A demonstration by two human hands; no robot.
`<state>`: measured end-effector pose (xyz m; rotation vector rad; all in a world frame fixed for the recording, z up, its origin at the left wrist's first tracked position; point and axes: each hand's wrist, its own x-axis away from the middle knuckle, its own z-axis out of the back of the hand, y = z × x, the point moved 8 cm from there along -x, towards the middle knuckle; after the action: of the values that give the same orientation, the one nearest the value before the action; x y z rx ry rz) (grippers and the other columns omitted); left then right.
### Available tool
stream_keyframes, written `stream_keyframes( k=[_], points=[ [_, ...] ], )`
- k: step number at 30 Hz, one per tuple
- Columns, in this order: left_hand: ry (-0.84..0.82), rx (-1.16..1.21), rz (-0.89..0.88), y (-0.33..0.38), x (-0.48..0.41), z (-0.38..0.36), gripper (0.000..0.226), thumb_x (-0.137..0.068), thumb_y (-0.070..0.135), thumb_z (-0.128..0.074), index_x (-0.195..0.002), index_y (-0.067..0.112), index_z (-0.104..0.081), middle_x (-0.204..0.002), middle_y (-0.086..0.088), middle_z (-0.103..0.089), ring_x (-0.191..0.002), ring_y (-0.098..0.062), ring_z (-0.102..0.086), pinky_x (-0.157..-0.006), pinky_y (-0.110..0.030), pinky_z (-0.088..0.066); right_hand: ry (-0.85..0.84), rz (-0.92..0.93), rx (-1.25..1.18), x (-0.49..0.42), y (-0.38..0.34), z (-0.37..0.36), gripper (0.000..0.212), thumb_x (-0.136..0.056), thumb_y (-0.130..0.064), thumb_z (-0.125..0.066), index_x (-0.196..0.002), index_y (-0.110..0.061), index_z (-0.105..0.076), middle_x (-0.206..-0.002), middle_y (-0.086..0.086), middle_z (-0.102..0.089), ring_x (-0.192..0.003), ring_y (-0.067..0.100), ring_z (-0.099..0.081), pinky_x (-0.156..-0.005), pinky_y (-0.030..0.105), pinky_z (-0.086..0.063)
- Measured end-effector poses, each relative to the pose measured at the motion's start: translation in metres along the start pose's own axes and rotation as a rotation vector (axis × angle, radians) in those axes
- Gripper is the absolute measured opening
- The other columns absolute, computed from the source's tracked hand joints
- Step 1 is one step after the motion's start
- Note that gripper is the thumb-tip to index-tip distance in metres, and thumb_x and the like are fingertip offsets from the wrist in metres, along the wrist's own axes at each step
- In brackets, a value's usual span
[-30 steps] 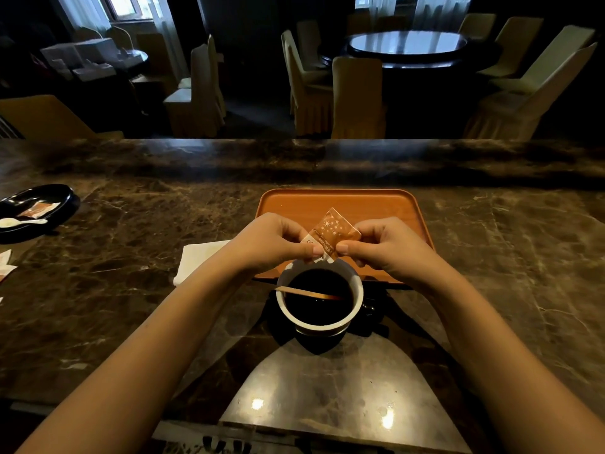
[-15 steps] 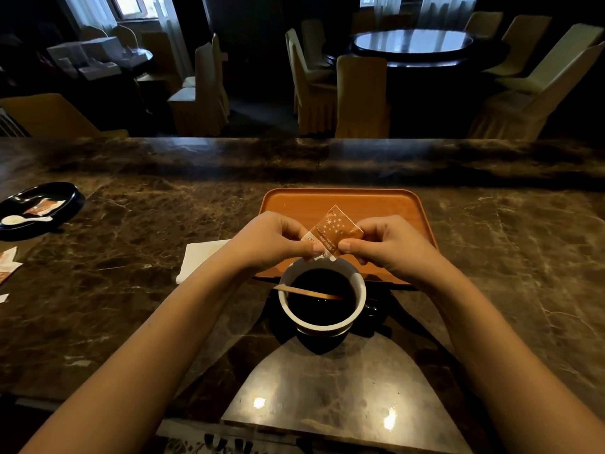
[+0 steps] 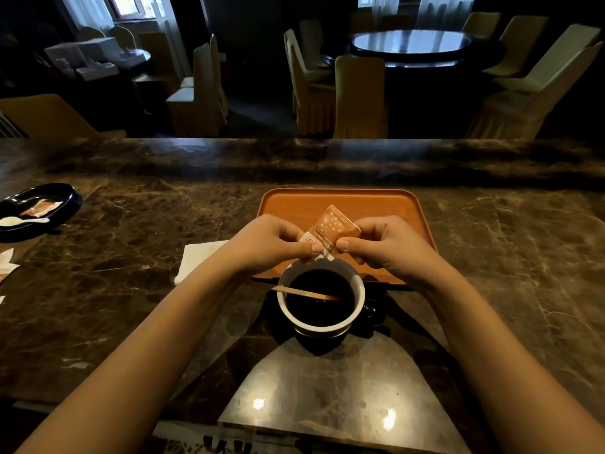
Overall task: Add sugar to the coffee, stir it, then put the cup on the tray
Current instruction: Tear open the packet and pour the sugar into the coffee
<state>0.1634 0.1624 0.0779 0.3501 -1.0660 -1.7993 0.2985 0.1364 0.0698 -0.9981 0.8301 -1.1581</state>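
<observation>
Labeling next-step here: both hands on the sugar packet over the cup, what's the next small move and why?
Probably tip the sugar packet so it pours into the cup: left hand and right hand pinch its lower corner just above the coffee, stir stick already in.

Sugar packet (image 3: pixel 331 231): white star pattern on the orange face, plus a line of small print along the lower edge, too fine to read. Second packet in the black dish (image 3: pixel 19 224): print unreadable. No other text seen.

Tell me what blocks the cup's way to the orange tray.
Nothing on the orange tray itself; only both hands, left hand and right hand, pinching the orange sugar packet, hang between it and the white coffee cup.
</observation>
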Motion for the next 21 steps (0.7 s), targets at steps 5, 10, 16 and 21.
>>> stream_keyframes(
  k=[5, 10, 16, 21],
  points=[
    [-0.013, 0.003, -0.014, 0.0022, 0.0, -0.0023, 0.012, -0.078, 0.025, -0.065, -0.081, 0.015, -0.072, -0.082, 0.003, -0.072, -0.073, 0.002, -0.063, -0.068, -0.016, -0.04, -0.01, 0.026, 0.038, 0.001, -0.0045, -0.0015, 0.013, -0.086, -0.015, -0.061, -0.085, -0.005, -0.068, -0.05, -0.018, -0.062, -0.047, -0.007, -0.053, -0.046, 0.005, -0.039],
    [0.002, -0.004, -0.025, 0.0048, 0.0009, -0.0006, 0.011, -0.078, 0.024, -0.065, -0.081, 0.016, -0.071, -0.086, 0.0, -0.072, -0.077, -0.004, -0.063, -0.068, -0.016, -0.041, 0.004, 0.036, 0.069, 0.0004, -0.0068, 0.0, 0.012, -0.086, -0.016, -0.061, -0.082, -0.008, -0.068, -0.049, -0.018, -0.061, -0.047, -0.007, -0.052, -0.047, 0.004, -0.039],
    [0.005, -0.011, -0.032, 0.0049, 0.0012, -0.0011, 0.01, -0.078, 0.025, -0.065, -0.079, 0.017, -0.072, -0.081, 0.004, -0.071, -0.077, -0.003, -0.063, -0.07, -0.017, -0.042, 0.007, 0.033, 0.08, 0.0005, -0.0055, 0.0011, 0.012, -0.086, -0.018, -0.061, -0.082, -0.01, -0.069, -0.05, -0.018, -0.061, -0.047, -0.007, -0.052, -0.047, 0.005, -0.039],
    [0.036, -0.071, -0.053, 0.0063, 0.0023, -0.0015, 0.007, -0.078, 0.026, -0.065, -0.074, 0.021, -0.07, -0.078, 0.004, -0.07, -0.078, -0.009, -0.064, -0.076, -0.021, -0.047, -0.007, 0.013, 0.014, 0.0012, -0.0022, -0.0008, 0.012, -0.086, -0.016, -0.061, -0.083, -0.007, -0.068, -0.049, -0.015, -0.061, -0.046, -0.004, -0.052, -0.045, 0.007, -0.038]
  ],
)
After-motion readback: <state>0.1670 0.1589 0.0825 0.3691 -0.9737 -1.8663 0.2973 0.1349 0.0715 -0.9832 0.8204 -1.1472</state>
